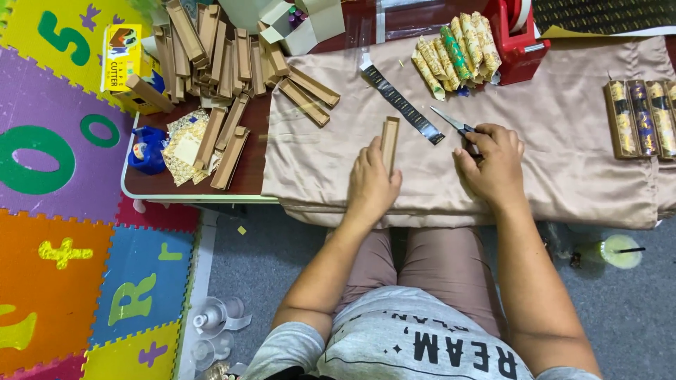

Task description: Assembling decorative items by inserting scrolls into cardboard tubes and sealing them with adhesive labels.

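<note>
Her left hand [371, 184] pinches a narrow brown cardboard box [389, 144] mid-table on the beige cloth [577, 176]; the right hand [493, 165] grips scissors [454, 125]. Those blades could nick the cloth, or the box may slip.

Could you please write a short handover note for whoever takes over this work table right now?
Left hand holds a narrow brown box on the beige cloth.
Right hand grips scissors, blades pointing toward a dark strip.
Done: four wrapped boxes at right.
Left: pile of plain boxes at left; patterned rolls and a red tape dispenser at the back.
</note>
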